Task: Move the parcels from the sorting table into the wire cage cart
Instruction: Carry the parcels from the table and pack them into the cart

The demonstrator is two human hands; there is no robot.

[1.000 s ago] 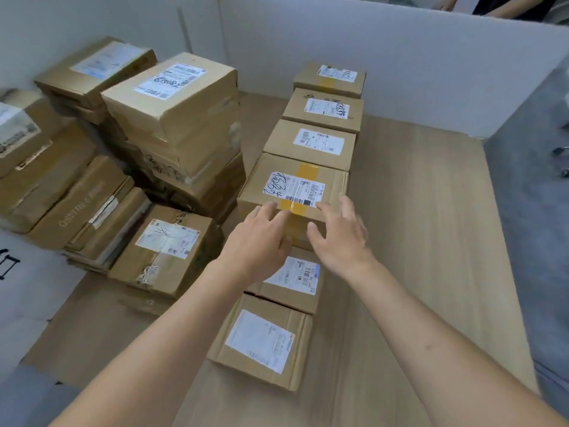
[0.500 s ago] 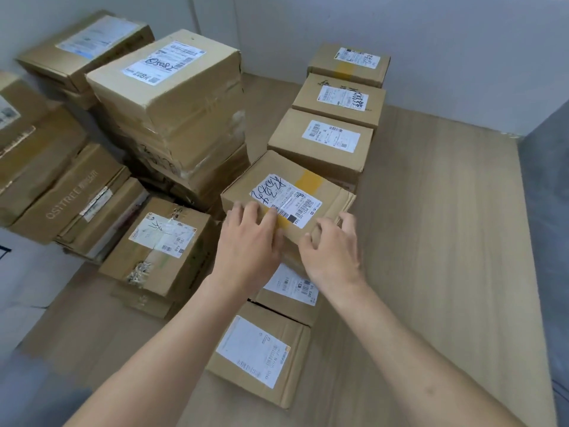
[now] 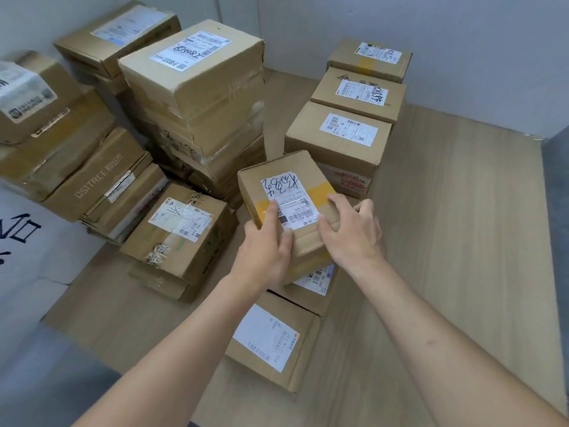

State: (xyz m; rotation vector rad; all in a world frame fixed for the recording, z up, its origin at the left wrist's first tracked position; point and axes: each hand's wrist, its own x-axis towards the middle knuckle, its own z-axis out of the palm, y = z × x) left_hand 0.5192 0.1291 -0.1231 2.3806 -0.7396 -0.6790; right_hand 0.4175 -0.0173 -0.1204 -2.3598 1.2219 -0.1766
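Note:
A small cardboard parcel [image 3: 289, 186] with yellow tape and a handwritten label is lifted and tilted above the row of parcels. My left hand [image 3: 264, 251] grips its near left corner, thumb on top. My right hand [image 3: 351, 232] grips its near right edge with curled fingers. Under it lies a flat parcel [image 3: 317, 280], mostly hidden. Closer to me lies another labelled parcel [image 3: 271, 337]. Behind the lifted one stand three more parcels in a line [image 3: 338, 140], [image 3: 357, 94], [image 3: 369, 58]. All rest on the wooden sorting table [image 3: 446, 241]. No wire cage cart is in view.
A tall stack of boxes [image 3: 197, 97] stands left of the row, with a taped box [image 3: 178, 232] in front of it and more boxes [image 3: 92, 177] piled further left. White partition walls [image 3: 462, 41] close the table's far side. Grey floor [image 3: 557, 192] lies at the right.
Both hands closed on the yellow-taped parcel, lifted it off the row and turned it toward me. The box behind it now shows its front face.

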